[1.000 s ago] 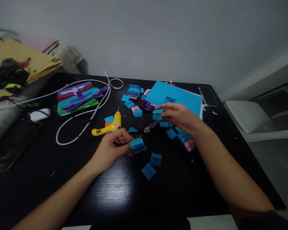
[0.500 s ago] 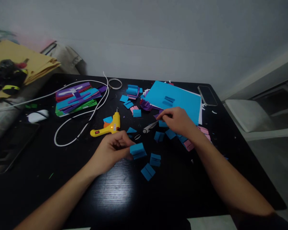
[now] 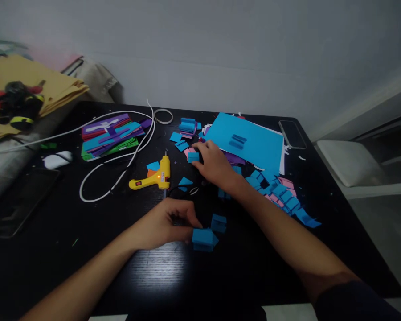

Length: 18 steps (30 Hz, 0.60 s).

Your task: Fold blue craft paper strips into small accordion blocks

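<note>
A small folded blue paper piece [image 3: 202, 237] is pinched between the thumb and fingers of my left hand [image 3: 165, 223], low over the front of the table. It partly covers another blue paper piece behind it. My right hand [image 3: 217, 165] reaches across to a creased blue paper square [image 3: 194, 157], thumb and forefinger apart around it; the square still lies on the table next to a pink piece [image 3: 188, 152]. One more folded blue piece [image 3: 218, 223] stands just beyond my left hand. Scissors handles [image 3: 194, 191] show partly below my right hand.
A yellow glue gun [image 3: 153, 175] with its light on lies left of centre, near a looped white cable [image 3: 82, 189]. Stacked coloured paper strips [image 3: 110, 136] lie behind. Blue sheets [image 3: 254, 142], a phone [image 3: 292, 134] and many folded blue and pink pieces [image 3: 280, 194] occupy the right.
My right hand has moved left from the scissors by the blue sheets to the creased blue square. My left hand has come lower and nearer with its folded blue paper piece.
</note>
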Available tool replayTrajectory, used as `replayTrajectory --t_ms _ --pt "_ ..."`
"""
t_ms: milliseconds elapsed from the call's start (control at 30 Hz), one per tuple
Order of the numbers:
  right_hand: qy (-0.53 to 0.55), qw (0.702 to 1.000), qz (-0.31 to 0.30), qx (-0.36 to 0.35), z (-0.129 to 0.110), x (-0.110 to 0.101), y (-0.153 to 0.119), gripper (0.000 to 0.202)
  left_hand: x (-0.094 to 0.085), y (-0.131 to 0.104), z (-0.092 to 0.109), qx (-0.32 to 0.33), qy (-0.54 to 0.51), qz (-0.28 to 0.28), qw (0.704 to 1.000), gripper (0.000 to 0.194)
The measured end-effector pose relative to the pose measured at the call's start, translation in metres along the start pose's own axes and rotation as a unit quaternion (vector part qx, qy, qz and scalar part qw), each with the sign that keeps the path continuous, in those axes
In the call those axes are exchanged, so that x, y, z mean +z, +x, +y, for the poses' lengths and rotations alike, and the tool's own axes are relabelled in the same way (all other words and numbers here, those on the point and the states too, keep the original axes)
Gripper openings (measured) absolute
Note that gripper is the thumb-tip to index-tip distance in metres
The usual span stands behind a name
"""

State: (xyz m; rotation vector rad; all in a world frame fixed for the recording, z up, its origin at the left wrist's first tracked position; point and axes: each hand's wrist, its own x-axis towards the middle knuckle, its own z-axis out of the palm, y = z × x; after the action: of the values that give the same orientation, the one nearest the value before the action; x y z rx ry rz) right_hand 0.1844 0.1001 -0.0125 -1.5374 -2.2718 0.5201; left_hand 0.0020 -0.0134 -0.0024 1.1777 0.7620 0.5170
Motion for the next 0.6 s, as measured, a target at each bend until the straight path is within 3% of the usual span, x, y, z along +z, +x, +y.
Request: replayTrajectory --t_ms 233,367,400,500,600 --pt "0.008 1.0 -0.026 -0.002 0.004 0.003 -0.003 0.019 0.001 0.001 -0.003 -0.001 -0.029 0.006 1.0 0.011" --pt "0.062 0.996 -0.057 -0.01 0.004 -0.018 -0.013 0.023 0.001 0.0 -0.004 0.004 -0.03 0.011 0.999 0.011" --pt "0.084 0.993 -0.079 -0.014 0.004 -0.026 -0.015 0.024 0.001 0.0 -0.004 0.004 -0.028 0.013 1.0 0.011" --pt "0.187 0.948 -0.252 -0.042 0.005 -0.049 -0.022 0.028 0.002 0.0 -0.002 0.004 -0.033 0.013 0.999 0.011" --pt "0.171 0.937 -0.298 -0.061 0.004 -0.057 -0.023 0.025 0.004 0.0 -0.001 0.002 -0.04 0.007 0.999 0.012"
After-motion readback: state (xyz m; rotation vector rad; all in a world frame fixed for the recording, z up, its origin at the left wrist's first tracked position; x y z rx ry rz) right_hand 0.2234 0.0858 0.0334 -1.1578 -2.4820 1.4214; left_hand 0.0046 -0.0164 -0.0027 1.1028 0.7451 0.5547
